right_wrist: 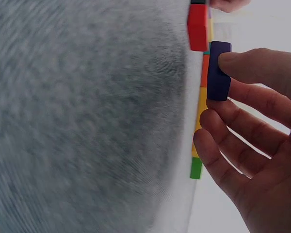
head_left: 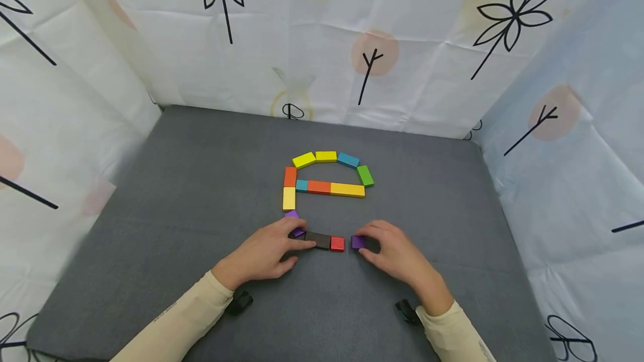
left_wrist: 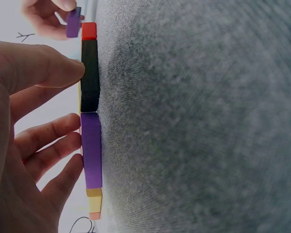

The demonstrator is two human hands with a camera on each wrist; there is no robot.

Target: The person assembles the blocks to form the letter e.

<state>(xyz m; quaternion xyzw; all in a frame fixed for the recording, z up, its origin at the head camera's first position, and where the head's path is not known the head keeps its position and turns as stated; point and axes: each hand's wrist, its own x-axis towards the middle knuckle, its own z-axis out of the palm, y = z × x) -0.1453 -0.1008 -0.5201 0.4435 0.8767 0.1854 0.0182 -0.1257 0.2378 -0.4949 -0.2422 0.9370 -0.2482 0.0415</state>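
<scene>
My right hand (head_left: 394, 250) pinches a small purple block (head_left: 358, 242) between thumb and fingers, just right of a red block (head_left: 337, 244). In the right wrist view this purple block (right_wrist: 218, 71) looks dark, held above the grey surface. My left hand (head_left: 264, 253) rests its fingertips on the row, one touching a black block (head_left: 322, 241) that abuts the red one. Its other fingertips lie at a longer purple block (left_wrist: 91, 150), partly hidden by the hand in the head view. Yellow and orange blocks (head_left: 290, 176) run upward from there.
Several blocks form a closed loop farther back: yellow blocks (head_left: 326, 156), a blue one (head_left: 348, 160), a green one (head_left: 365, 176) and a long yellow bar (head_left: 347, 190). A grey table (head_left: 211, 149) lies beneath, with patterned white cloth (head_left: 322, 43) around it.
</scene>
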